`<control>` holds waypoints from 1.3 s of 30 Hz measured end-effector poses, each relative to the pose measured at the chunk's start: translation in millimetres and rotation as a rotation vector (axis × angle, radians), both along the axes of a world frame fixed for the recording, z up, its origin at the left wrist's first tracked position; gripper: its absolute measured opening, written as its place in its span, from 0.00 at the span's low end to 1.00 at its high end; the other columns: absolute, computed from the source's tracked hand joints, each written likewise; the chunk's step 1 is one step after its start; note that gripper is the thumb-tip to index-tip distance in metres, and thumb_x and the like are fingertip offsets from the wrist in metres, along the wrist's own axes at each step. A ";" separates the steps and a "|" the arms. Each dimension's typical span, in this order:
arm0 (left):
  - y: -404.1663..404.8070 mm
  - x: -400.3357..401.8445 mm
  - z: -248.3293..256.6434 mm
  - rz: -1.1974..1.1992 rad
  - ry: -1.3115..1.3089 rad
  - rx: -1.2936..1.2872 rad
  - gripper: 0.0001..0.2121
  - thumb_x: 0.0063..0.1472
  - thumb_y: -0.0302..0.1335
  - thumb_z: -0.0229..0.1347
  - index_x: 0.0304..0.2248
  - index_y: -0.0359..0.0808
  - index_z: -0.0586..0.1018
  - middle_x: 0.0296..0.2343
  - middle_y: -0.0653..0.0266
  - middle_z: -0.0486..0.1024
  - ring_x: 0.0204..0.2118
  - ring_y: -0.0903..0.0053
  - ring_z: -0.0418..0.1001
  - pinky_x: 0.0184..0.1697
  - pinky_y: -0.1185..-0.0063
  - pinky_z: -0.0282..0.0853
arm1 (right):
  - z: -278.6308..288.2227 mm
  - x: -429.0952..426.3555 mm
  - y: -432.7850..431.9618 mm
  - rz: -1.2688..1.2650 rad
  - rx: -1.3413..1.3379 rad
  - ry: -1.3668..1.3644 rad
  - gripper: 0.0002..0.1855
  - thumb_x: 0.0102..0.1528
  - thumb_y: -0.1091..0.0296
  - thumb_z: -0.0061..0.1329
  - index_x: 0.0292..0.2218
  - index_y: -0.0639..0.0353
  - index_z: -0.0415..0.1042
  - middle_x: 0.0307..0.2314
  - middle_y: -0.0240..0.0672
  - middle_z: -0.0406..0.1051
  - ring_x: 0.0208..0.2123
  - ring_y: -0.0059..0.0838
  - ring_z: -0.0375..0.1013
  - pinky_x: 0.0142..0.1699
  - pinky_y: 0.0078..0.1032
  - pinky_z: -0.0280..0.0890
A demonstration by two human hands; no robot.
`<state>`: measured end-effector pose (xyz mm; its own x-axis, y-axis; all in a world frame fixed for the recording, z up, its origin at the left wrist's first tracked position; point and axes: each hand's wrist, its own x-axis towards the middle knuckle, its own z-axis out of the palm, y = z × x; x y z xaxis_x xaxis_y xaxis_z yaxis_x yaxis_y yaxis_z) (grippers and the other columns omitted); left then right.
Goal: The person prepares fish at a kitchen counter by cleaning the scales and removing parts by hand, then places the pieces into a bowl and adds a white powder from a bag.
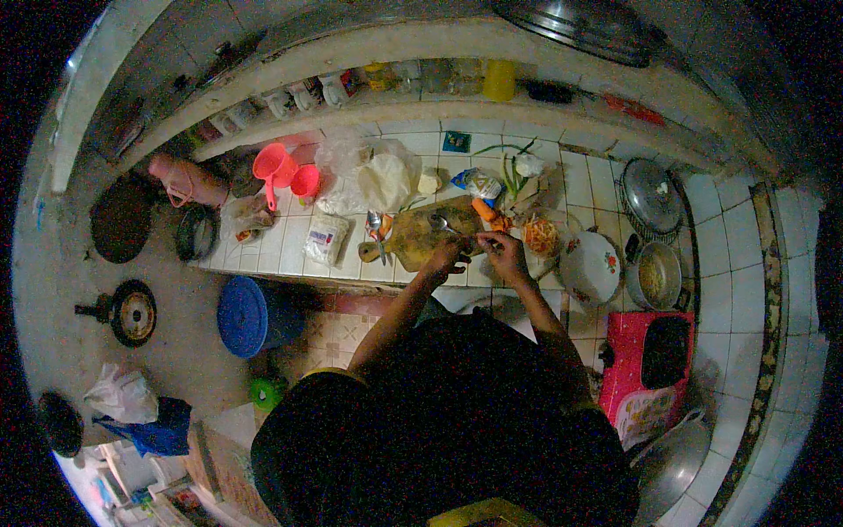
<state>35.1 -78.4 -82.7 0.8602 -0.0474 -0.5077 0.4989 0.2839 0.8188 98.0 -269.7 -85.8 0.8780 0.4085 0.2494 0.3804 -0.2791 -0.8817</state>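
Over the near right part of a wooden cutting board point(415, 230), my left hand point(450, 255) is closed around the handle of a metal spoon point(440, 222), whose bowl points up and left. Close beside it on the right, my right hand point(504, 253) has its fingers bent near the handle's end; whether it holds anything is too small to tell. Carrot pieces point(484, 209) lie at the board's right edge. Another spoon point(375, 227) rests by the board's handle. To the right stands a container of shredded food point(541, 237).
A white plate point(591, 267), a metal pot point(654, 277) and a red stove point(616, 359) are on the right. Left are a white packet point(326, 238) and pink dippers point(275, 166). A blue bucket point(244, 316) stands below the counter. Green onions point(508, 172) lie behind.
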 end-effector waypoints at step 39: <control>-7.4 2.8 -14.3 -0.170 -0.100 -0.043 0.36 0.61 0.55 0.54 0.61 0.41 0.67 0.55 0.64 0.74 0.46 0.64 0.77 0.42 0.66 0.73 | -31.5 3.3 -15.2 -0.128 -0.137 -0.282 0.13 0.63 0.60 0.52 0.35 0.63 0.75 0.24 0.35 0.73 0.24 0.23 0.70 0.29 0.26 0.63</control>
<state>37.9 -85.8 -97.0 0.8842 -0.2159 -0.4142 0.4591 0.2388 0.8557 101.3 -284.9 -117.4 0.8287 0.3461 0.4400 0.5580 -0.4487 -0.6981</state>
